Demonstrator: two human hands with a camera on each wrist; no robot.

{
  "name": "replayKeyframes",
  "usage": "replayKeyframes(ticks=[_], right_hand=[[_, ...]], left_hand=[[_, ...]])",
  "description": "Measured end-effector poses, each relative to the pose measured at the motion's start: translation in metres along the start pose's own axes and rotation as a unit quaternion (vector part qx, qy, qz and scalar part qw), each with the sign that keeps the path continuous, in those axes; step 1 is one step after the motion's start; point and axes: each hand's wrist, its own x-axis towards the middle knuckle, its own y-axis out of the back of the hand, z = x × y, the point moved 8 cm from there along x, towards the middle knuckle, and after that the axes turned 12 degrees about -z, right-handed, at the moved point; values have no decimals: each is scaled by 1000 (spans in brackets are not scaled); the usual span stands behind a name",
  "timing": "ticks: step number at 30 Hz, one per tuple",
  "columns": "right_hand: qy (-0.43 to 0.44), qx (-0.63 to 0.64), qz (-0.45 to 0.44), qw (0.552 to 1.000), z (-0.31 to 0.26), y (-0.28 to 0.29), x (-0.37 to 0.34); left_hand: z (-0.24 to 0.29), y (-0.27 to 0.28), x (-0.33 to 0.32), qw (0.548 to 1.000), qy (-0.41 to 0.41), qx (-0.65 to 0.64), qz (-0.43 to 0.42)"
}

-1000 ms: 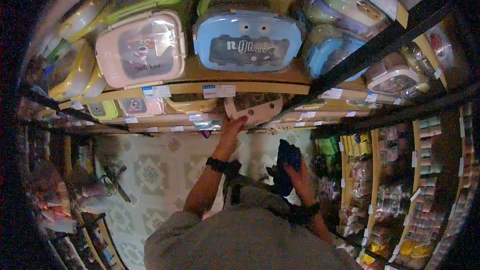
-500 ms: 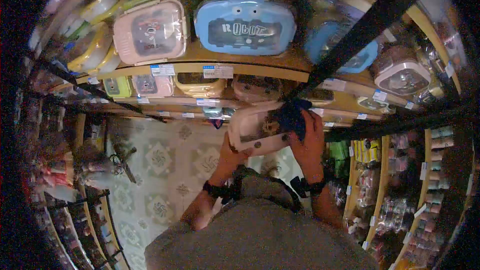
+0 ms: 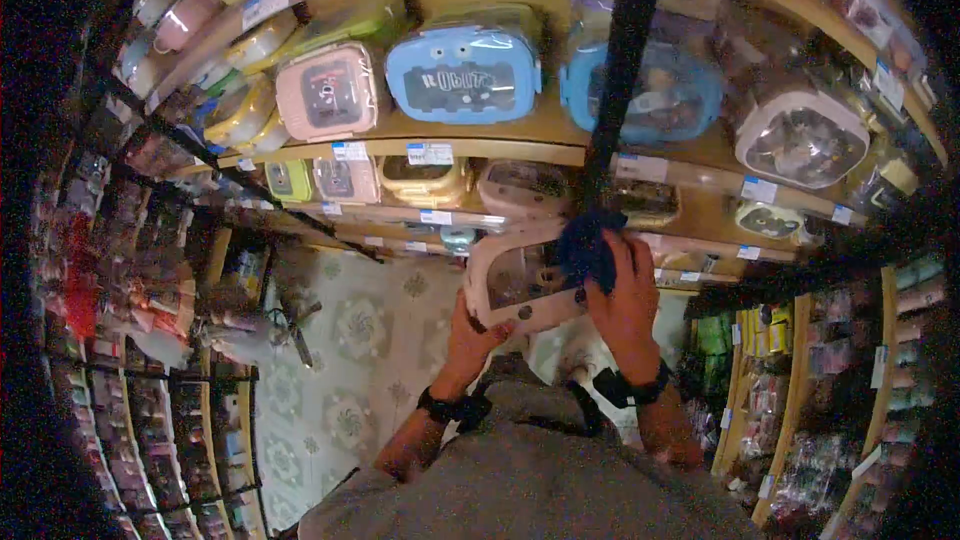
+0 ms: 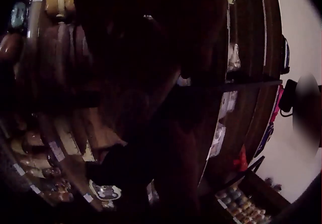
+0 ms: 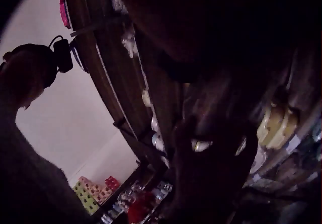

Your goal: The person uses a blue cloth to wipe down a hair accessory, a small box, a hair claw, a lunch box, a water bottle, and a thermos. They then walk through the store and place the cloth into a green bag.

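In the head view my left hand [image 3: 474,342] grips the lower left corner of a pale pink lunch box [image 3: 484,280] with a clear window in its lid. The box is held tilted in front of the shelves, above the floor. My right hand [image 3: 628,302] holds a bunched dark blue cloth [image 3: 588,250] against the right part of the lid. That cloth hides the box's upper right corner. Both wrist views are very dark; the left hand [image 4: 136,103] and right hand [image 5: 214,168] show there mostly as shadow.
Shelves ahead carry a blue lunch box [image 3: 462,78], a pink lunch box [image 3: 328,90] and a yellow one [image 3: 422,182]. A black shelf post [image 3: 618,70] stands just beyond the cloth. Packed racks [image 3: 790,370] flank the patterned tile floor [image 3: 350,340] on the right and left.
My left hand has drawn the pale pink lunch box off the shelf toward my body. My right hand has risen from beside my waist, bringing the cloth onto the lid.
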Motion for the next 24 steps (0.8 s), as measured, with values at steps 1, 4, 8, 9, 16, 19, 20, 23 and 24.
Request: replayKeyframes(ticks=[1,4,8,9,16,19,20,23,24], right_hand=[[-18,11,20,1000,3,8,1],[85,-8,-23,996,-46,-4,-8],[223,60,-106,967,-92,-28,-43],[250,76,-122,958,-95,-29,-51],[191,28,-76,978,-5,-25,-61],[137,73,-4,988,23,-4,-36],[124,104,6,987,24,-1,-31],[203,84,22,975,-30,18,-27],[232,63,12,971,-48,22,-28]], left_hand=[[-4,-5,-7,999,17,28,20],[-15,-11,-22,994,42,75,61],[-32,-7,-38,993,15,83,80],[-28,-5,-45,991,13,102,82],[10,-4,-66,989,6,128,76],[29,3,-70,947,-61,305,82],[33,5,-71,924,-82,364,81],[41,10,-64,922,-84,372,74],[47,9,-61,921,-96,371,66]])
